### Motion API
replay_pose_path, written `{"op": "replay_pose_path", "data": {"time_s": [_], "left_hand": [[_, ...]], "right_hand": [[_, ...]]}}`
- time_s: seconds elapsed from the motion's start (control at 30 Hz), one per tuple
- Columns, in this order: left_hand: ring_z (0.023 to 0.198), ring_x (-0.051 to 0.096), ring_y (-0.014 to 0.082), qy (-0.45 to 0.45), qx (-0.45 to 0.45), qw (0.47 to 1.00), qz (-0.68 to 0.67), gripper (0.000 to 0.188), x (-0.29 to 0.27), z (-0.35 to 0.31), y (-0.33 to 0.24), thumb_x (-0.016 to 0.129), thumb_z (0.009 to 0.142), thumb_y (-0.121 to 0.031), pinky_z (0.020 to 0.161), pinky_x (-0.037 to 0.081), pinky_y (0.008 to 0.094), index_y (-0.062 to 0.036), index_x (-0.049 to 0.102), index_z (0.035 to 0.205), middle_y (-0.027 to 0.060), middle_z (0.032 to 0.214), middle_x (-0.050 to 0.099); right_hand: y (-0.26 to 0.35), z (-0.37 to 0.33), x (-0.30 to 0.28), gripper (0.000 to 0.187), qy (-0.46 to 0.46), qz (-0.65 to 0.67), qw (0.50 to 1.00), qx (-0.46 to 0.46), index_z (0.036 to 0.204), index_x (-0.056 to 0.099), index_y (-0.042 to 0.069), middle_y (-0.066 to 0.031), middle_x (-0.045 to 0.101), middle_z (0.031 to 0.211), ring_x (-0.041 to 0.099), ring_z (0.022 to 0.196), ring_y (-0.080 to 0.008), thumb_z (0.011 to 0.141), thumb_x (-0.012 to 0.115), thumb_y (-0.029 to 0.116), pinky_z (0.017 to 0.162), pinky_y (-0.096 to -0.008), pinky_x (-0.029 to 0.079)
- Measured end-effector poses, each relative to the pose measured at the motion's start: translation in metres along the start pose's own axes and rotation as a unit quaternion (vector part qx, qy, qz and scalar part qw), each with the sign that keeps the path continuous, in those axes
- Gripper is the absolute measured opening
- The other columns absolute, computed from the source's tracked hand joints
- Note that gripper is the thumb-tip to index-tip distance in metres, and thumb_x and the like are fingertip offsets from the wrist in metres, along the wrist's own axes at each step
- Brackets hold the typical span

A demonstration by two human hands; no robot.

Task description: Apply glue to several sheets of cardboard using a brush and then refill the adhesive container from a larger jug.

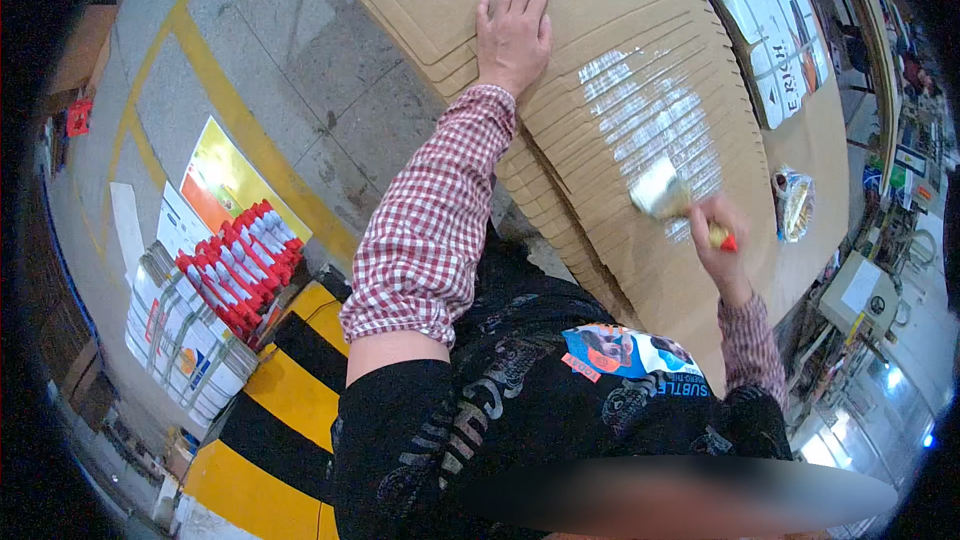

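In front of me lies a stack of brown cardboard sheets (560, 155), fanned so that their edges form narrow steps. A wet-looking white coating (655, 120) covers part of these stepped edges in streaks. My left hand (513, 35) rests flat on the sheets near their left side, fingers stretched out and holding nothing. Closed around the handle of a wide brush, my right hand (718, 245) is at the near end of the white patch. The brush (657, 190) has whitened bristles against the cardboard, and the red end of its handle shows beside my fingers.
Printed white cardboard panels (765, 30) lie at the far right, with a clear plastic-wrapped item (795, 205) nearer me. At left are a yellow-and-black striped block (290, 385), strapped white bundles (190, 340) and a row of red-and-white pieces (240, 270). A grey box (858, 292) stands right.
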State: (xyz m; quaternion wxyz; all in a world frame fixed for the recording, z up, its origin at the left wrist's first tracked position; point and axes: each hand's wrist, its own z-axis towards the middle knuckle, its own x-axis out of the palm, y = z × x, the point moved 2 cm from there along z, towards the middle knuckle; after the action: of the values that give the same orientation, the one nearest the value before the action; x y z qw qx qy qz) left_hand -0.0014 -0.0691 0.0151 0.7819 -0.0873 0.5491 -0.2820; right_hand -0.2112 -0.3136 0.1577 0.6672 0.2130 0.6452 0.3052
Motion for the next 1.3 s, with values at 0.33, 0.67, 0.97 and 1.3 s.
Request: {"op": "replay_pose_path", "data": {"time_s": [0.33, 0.67, 0.97, 1.3], "left_hand": [[0.127, 0.036, 0.0229, 0.003, 0.004, 1.000, 0.001, 0.034, 0.006, 0.001, 0.003, 0.047, 0.087, -0.020, 0.105, 0.022, 0.0495, -0.0145, 0.052, 0.120, 0.0059, 0.134, 0.044], [0.127, 0.036, 0.0237, 0.018, -0.009, 1.000, 0.008, 0.038, 0.000, -0.003, -0.003, 0.051, 0.083, -0.014, 0.104, 0.023, 0.0484, -0.0137, 0.053, 0.121, 0.0062, 0.134, 0.044], [0.127, 0.035, 0.0234, 0.030, -0.021, 0.999, 0.010, 0.041, -0.006, -0.006, -0.003, 0.052, 0.081, -0.013, 0.104, 0.023, 0.0482, -0.0120, 0.052, 0.122, 0.0066, 0.134, 0.044], [0.127, 0.035, 0.0237, 0.028, -0.014, 1.000, -0.001, 0.041, -0.002, -0.004, -0.009, 0.051, 0.081, -0.014, 0.105, 0.023, 0.0484, -0.0113, 0.052, 0.122, 0.0073, 0.134, 0.044]], "right_hand": [[0.024, 0.064, 0.007, 0.014, -0.102, 0.072, 0.992, -0.030, 0.065, 0.054, 0.001, -0.0060, 0.054, 0.061, 0.052, 0.055, -0.0139, 0.076, 0.063, 0.000, 0.050, -0.0261, 0.039], [0.043, 0.120, 0.014, 0.017, -0.080, 0.105, 0.990, 0.051, 0.065, 0.055, 0.001, -0.0023, 0.051, 0.059, 0.047, 0.054, -0.0080, 0.080, 0.063, 0.006, 0.049, -0.0241, 0.035], [0.040, 0.134, 0.039, 0.015, -0.024, 0.033, 0.996, -0.076, 0.065, 0.054, -0.001, -0.0045, 0.053, 0.060, 0.048, 0.053, -0.0106, 0.077, 0.063, 0.000, 0.049, -0.0240, 0.037], [0.042, 0.133, 0.040, 0.016, -0.027, 0.032, 0.995, -0.090, 0.065, 0.052, -0.002, -0.0060, 0.055, 0.063, 0.051, 0.057, -0.0126, 0.076, 0.062, -0.001, 0.052, -0.0252, 0.039]]}}
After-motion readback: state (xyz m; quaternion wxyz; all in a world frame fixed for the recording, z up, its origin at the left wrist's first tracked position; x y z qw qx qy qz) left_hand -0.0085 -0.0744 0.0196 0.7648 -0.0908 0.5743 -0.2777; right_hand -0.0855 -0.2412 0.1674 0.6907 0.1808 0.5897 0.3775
